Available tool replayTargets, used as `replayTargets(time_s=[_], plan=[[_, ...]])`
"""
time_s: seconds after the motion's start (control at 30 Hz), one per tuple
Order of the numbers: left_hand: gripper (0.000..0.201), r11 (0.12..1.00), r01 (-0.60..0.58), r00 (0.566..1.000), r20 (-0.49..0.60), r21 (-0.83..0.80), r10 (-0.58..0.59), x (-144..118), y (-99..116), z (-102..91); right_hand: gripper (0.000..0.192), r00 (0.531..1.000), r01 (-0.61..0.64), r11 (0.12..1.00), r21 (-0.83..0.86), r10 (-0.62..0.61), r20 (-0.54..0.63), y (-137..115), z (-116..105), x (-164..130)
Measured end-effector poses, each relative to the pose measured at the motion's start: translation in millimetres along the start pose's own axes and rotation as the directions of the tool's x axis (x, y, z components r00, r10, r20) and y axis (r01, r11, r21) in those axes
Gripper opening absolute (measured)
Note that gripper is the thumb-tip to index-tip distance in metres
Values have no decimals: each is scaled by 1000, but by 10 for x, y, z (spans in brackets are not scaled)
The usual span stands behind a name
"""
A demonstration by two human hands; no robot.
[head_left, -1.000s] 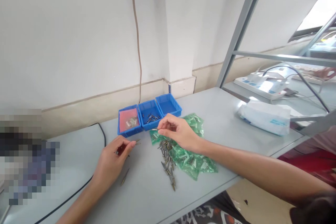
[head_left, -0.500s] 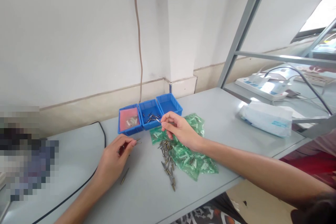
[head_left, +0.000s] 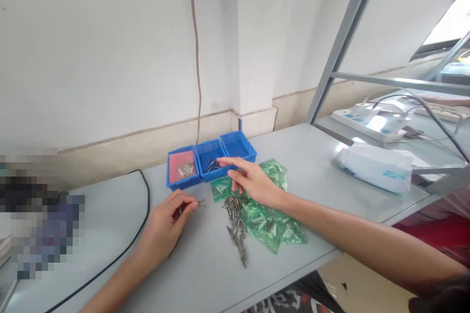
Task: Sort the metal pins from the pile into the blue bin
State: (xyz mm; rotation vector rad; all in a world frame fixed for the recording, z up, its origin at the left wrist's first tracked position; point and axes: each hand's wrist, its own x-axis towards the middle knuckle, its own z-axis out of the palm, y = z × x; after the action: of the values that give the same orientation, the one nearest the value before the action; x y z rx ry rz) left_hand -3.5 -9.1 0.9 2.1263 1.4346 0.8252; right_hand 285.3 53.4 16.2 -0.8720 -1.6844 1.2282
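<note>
1. Your right hand (head_left: 253, 183) hangs over the near edge of the middle blue bin (head_left: 210, 159), fingers spread wide and loose, nothing pinched. Index tip points to 10 o'clock, just above the bin's rim.
2. Middle blue bin: small, square, hard plastic w/ ribbed rim. A few short dark metal pins (head_left: 212, 165) lie loose on its floor, right under your index tip.
3. Left blue bin (head_left: 182, 168) sits at 9 o'clock of the middle one, walls touching; pink sheet lines its floor w/ a few pale bits on it. Right blue bin (head_left: 238, 145) touches at 3 o'clock.
4. Your left hand (head_left: 165, 227) rests on the grey table (head_left: 312, 156), thumb and index closed narrow on a small brass-coloured part (head_left: 200, 203) that pokes out at 2 o'clock. Something dark red shows inside the curl; can't tell what.
5. Loose pile of pins (head_left: 235, 227): thin, cylindrical, dull metal, strung out from 12 to 6 o'clock, just below your right palm, between both hands.
6. Green bags (head_left: 271, 225): glossy, crinkled clear film, small parts inside, under and at 4 o'clock of your right wrist.
7. Black cable (head_left: 145, 215) curves across the table at 9 o'clock of your left hand.
8. White soft pack (head_left: 374, 168) w/ blue print lies well apart at 3 o'clock.
</note>
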Motion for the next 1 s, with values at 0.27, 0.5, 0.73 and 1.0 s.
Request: replayTargets(time_s=[0.27, 0.5, 0.73, 1.0], plan=[[33, 999, -44, 999, 20, 14, 43, -17, 92, 43, 25, 948, 276, 895, -350, -195, 250, -100, 86, -158], [27, 985, -170, 985, 38, 34, 169, -59, 196, 73, 19, 838, 503, 775, -384, -328, 437, -71, 162, -231], [19, 960, -271, 962, 36, 69, 269, -85, 198, 100, 10, 856, 475, 794, -380, -316, 410, -142, 164, -258], [20, 875, -362, 926, 19, 320, 377, -9, 31, -95, 18, 952, 305, 908, -288, -298, 67, -205, 56, -217]])
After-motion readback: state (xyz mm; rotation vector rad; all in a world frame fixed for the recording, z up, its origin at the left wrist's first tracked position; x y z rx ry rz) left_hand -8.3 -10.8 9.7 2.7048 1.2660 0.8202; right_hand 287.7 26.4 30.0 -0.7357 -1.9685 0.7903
